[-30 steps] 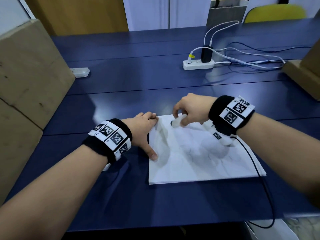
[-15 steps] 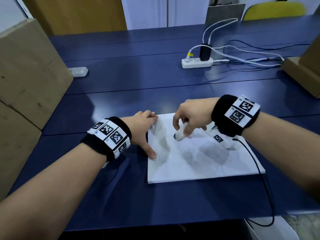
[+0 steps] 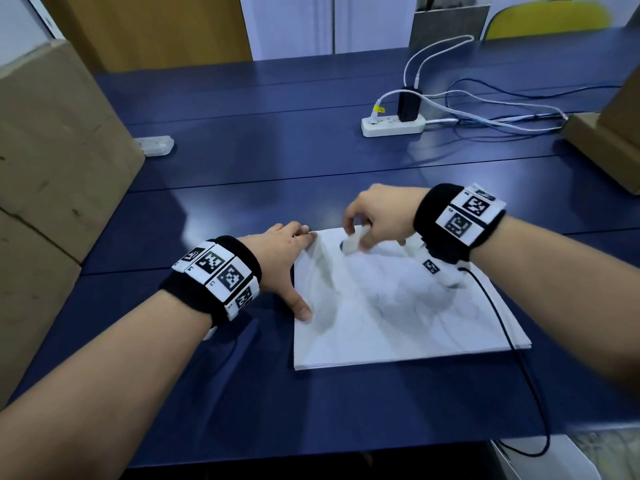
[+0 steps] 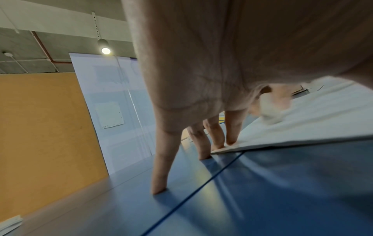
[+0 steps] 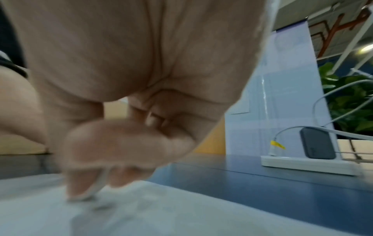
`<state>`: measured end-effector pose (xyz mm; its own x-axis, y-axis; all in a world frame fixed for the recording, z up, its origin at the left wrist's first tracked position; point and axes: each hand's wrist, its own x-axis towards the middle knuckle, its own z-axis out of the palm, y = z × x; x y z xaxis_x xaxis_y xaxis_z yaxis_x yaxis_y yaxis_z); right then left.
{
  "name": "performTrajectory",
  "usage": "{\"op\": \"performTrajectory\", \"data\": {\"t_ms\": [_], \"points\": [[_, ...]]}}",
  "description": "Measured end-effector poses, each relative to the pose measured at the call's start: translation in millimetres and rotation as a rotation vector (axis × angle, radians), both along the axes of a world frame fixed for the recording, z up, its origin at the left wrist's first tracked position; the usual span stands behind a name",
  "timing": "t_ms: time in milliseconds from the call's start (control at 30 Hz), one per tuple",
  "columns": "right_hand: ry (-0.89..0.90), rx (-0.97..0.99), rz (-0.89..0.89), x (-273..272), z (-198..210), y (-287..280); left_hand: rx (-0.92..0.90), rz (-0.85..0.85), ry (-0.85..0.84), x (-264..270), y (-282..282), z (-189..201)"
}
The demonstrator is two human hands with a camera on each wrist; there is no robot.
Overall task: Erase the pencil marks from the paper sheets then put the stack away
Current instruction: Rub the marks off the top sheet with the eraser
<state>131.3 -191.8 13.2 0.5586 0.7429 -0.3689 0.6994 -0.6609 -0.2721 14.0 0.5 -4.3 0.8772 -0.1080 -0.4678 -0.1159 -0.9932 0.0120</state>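
- right hand (image 3: 379,216) fingers curled, pinching a white eraser (image 3: 351,242) between thumb and fingertips; eraser's lower end touches the top sheet near the stack's far-left part; motion blur in head and right wrist views, so exact finger count on it unclear
- right wrist view: eraser (image 5: 96,183) shows as a thin white edge between blurred fingers (image 5: 80,180); tip down on the paper (image 5: 181,207)
- left hand (image 3: 282,258) fingers straight and spread; thumb tip on the stack's left edge, about midway along it; other fingertips at the far-left corner
- left wrist view: fingers (image 4: 161,159) stand steeply, tips down; index and middle tips press on the paper corner (image 4: 226,147); the next finger's tip is just off the corner and the little finger's well off it, both on bare table
- paper stack (image 3: 398,323) lies flat on the blue table (image 3: 242,168), near its front edge, between the two forearms; faint grey pencil marks (image 3: 398,299) visible mid-sheet; several sheets show at the edges
- both wrists carry black bands with square-code tags; a black cable (image 3: 519,358) runs from the right wrist across the stack's right side and off the table's front edge
- far side: white power strip (image 3: 393,126) with a black adapter and white leads plugged in; cardboard boxes (image 3: 52,150) on the left; small white object (image 3: 154,146) beside them
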Motion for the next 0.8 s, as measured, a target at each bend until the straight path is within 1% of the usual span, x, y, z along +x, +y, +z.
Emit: {"op": "performTrajectory", "data": {"t_ms": [67,133,167,267,300,367,467,533,600,700,733,800], "points": [[-0.088,0.045,-0.066,7.8,-0.8,3.2,-0.002,0.000,0.006,-0.5,-1.4,1.8],[-0.084,0.056,-0.074,8.0,-1.2,0.7,0.003,0.003,0.010,-0.9,-2.5,2.9],[-0.042,0.049,-0.056,4.0,-0.9,-2.0,0.007,0.003,0.013,-0.7,-2.8,3.2],[0.172,-0.048,0.055,-13.2,1.0,-7.1,0.011,0.012,0.016,-0.5,-2.3,2.5],[0.199,-0.073,0.077,-14.6,0.3,-7.0,0.012,0.016,0.018,-0.8,-2.5,2.8],[0.143,-0.050,0.058,-8.7,0.0,-4.0,0.020,0.009,0.015,-1.5,-3.9,4.3],[-0.011,0.045,-0.055,5.8,-0.1,2.8,0.014,0.004,0.012,-2.1,-4.4,5.9],[-0.079,0.087,-0.117,9.5,-1.3,1.6,0.008,0.009,0.017,-2.3,-4.7,5.5],[-0.049,0.090,-0.097,5.3,-3.3,-2.9,0.008,0.012,0.019,-1.7,-5.1,6.1],[0.102,0.055,0.017,-10.5,3.0,-9.2,0.015,0.012,0.016,-0.5,-5.7,5.4],[0.117,0.039,0.037,-11.5,5.9,-9.3,0.018,0.014,0.016,-0.2,-6.0,5.2],[0.083,0.024,0.033,-5.7,9.1,-5.9,0.019,0.012,0.012,0.5,-5.9,4.7]]}}
